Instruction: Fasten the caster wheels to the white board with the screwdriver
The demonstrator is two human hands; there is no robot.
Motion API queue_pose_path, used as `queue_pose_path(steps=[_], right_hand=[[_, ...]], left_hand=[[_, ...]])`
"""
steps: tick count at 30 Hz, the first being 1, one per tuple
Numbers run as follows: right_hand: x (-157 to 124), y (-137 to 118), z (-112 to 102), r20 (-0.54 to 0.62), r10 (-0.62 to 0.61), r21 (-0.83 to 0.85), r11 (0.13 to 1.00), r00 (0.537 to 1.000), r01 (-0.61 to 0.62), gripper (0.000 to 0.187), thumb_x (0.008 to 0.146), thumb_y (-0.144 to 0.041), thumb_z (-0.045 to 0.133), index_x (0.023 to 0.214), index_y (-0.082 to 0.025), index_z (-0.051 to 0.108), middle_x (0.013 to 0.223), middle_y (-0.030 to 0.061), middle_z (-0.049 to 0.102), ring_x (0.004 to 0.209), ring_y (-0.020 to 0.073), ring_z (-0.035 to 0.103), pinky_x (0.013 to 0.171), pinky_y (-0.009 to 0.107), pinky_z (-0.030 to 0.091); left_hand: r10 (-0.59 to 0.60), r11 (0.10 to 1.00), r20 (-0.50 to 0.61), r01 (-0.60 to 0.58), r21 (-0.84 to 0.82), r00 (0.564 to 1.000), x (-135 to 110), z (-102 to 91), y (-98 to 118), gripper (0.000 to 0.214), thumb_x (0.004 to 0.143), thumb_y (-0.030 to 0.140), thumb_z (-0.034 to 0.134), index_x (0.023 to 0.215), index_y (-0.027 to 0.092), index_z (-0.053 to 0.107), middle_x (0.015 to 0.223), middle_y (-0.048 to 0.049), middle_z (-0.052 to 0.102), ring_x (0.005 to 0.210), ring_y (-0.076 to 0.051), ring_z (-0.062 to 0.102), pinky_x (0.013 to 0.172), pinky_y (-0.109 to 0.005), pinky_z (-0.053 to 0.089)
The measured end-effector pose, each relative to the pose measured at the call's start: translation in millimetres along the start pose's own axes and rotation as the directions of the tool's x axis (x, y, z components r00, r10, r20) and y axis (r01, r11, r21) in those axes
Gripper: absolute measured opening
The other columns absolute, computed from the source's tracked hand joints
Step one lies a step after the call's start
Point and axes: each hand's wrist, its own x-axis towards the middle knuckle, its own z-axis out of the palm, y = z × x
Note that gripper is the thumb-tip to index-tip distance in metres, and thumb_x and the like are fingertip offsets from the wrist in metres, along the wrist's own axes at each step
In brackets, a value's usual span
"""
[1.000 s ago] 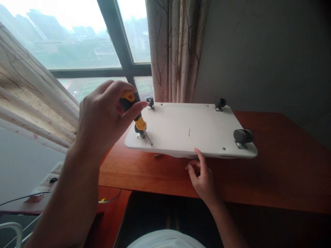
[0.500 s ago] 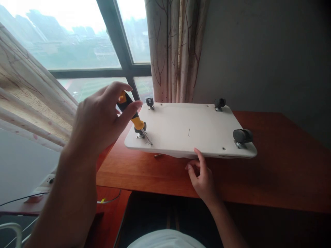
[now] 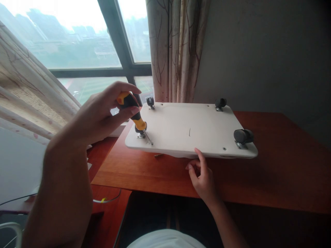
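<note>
A white board (image 3: 191, 129) lies upside down on the reddish wooden desk (image 3: 271, 179), with black caster wheels at its corners (image 3: 243, 136) (image 3: 220, 102) (image 3: 150, 101). My left hand (image 3: 103, 115) is closed on the yellow-and-black handle of a screwdriver (image 3: 136, 115). Its tip meets the board at the near-left corner, beside a wheel's metal plate (image 3: 141, 135). My right hand (image 3: 201, 175) rests on the desk with fingers curled, one fingertip touching the board's near edge.
A loose screw (image 3: 158, 155) lies on the desk under the board's near edge. Patterned curtains (image 3: 176, 48) hang behind and to the left, before a large window (image 3: 77, 38). A lower shelf with a cable (image 3: 108, 199) sits at the left.
My left hand has turned on the screwdriver handle and my forearm has swung lower left. The board and my right hand stay where they were.
</note>
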Motion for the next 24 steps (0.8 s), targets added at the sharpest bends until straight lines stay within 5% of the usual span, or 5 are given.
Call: queue_pose_path(steps=[7, 11, 15, 20, 24], right_hand=[[-1.0, 1.0, -1.1, -0.014, -0.017, -0.021, 1.0, 1.0, 0.017, 0.062, 0.099, -0.018, 0.051, 0.157, -0.023, 0.031, 0.085, -0.0003, 0.07, 0.078, 0.0145, 0.07, 0.072, 0.027, 0.059], [-3.3, -0.5, -2.0, -0.051, -0.191, -0.099, 0.978, 0.98, 0.185, 0.054, 0.1, -0.017, 0.05, 0.153, -0.024, 0.038, 0.092, 0.002, 0.072, 0.079, 0.014, 0.07, 0.073, 0.026, 0.058], [5.4, -16.9, 15.7, 0.276, -0.355, -0.297, 0.852, 0.893, 0.43, 0.031, 0.099, -0.014, 0.05, 0.126, -0.02, 0.063, 0.112, 0.0087, 0.073, 0.092, 0.0171, 0.072, 0.084, 0.028, 0.058], [27.8, -53.1, 61.2, 0.592, -0.258, -0.487, 0.639, 0.763, 0.595, 0.041, 0.096, -0.004, 0.044, 0.129, -0.016, 0.065, 0.128, 0.0143, 0.069, 0.088, 0.0177, 0.073, 0.07, 0.027, 0.06], [40.4, -65.5, 89.7, 0.654, -0.143, -0.595, 0.509, 0.743, 0.622, 0.045, 0.095, -0.004, 0.045, 0.138, -0.009, 0.058, 0.135, 0.0241, 0.063, 0.083, 0.0207, 0.074, 0.059, 0.03, 0.06]], left_hand=[[-0.013, 1.0, -0.053, 0.011, -0.026, 0.999, 0.8, 8.3, 1.8, 0.039, 0.091, 0.025, 0.065, 0.129, 0.022, 0.059, 0.097, -0.0043, 0.068, 0.084, -0.016, 0.067, 0.079, -0.03, 0.058], [-0.051, 0.997, -0.124, 0.058, 0.054, 0.991, 0.3, 15.0, 2.8, 0.047, 0.089, 0.031, 0.068, 0.135, 0.026, 0.058, 0.094, -0.0026, 0.067, 0.08, -0.016, 0.066, 0.075, -0.029, 0.059], [-0.032, 0.988, -0.177, 0.058, 0.144, 0.984, 0.7, 17.8, 6.4, 0.049, 0.089, 0.032, 0.07, 0.136, 0.023, 0.059, 0.092, -0.0006, 0.067, 0.075, -0.013, 0.063, 0.072, -0.024, 0.057], [-0.069, 0.984, -0.278, 0.111, 0.138, 0.958, -1.8, 16.5, 4.4, 0.043, 0.092, 0.031, 0.066, 0.134, 0.025, 0.06, 0.095, -0.0009, 0.068, 0.078, -0.012, 0.063, 0.072, -0.024, 0.056], [-0.109, 0.985, -0.353, 0.148, 0.085, 0.929, -5.9, 13.2, -2.4, 0.043, 0.091, 0.031, 0.067, 0.133, 0.026, 0.06, 0.093, -0.0016, 0.068, 0.085, -0.015, 0.065, 0.074, -0.026, 0.056]])
